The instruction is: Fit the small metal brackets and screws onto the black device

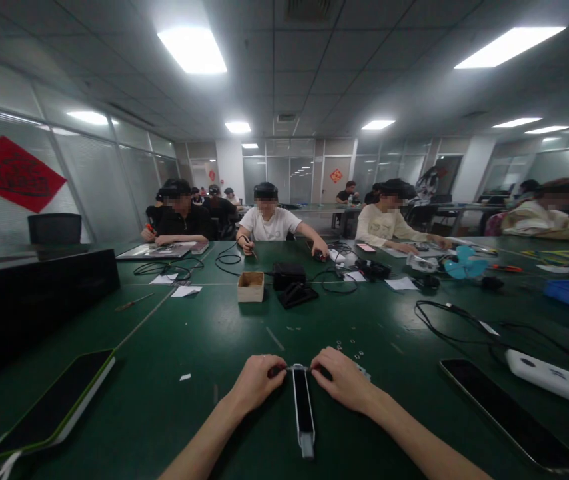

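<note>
Handling of the slim, dark-faced strip [304, 407] at the lower centre of the frame looks underway rather than finished: the left hand [259, 381] and right hand [342, 377] sit apart, fingertips drawn in at either side of its upper end, though whether they grip it is too small to tell. Tiny pale pieces [361, 353] lie loose on the table [164, 407], just above the right hand.

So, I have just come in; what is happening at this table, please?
The left hand and right hand are at opposite sides of the far end of a narrow dark strip, on or just above the green table. What they pinch is too small to tell. A phone lies to the right. Opposite, a person in a white shirt also handles something.
</note>
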A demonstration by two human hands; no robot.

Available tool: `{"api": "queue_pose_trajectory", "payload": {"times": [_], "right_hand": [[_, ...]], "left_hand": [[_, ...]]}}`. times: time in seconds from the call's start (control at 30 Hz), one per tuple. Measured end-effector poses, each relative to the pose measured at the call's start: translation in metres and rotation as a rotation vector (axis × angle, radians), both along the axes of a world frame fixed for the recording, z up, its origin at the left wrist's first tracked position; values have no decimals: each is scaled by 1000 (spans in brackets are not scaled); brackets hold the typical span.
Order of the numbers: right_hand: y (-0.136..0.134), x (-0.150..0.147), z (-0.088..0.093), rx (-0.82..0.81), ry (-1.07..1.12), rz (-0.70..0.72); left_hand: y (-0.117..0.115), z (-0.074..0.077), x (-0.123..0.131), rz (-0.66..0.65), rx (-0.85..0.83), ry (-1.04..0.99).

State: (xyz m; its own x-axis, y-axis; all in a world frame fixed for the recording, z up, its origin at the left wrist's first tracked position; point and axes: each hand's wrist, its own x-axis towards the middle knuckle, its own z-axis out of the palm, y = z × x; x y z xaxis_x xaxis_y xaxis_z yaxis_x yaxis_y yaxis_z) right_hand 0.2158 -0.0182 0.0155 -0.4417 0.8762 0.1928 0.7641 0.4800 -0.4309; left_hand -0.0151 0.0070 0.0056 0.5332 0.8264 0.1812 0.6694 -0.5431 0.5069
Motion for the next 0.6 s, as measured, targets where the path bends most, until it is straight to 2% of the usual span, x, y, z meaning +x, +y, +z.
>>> {"api": "queue_pose_trajectory", "payload": {"times": [0.33,0.6], "right_hand": [[0,0,1,18,-16,-1],[4,1,-9,70,-28,31]], "left_hand": [[-2,4,2,-30,17,-30],[1,-5,3,-14,99,8]]}}
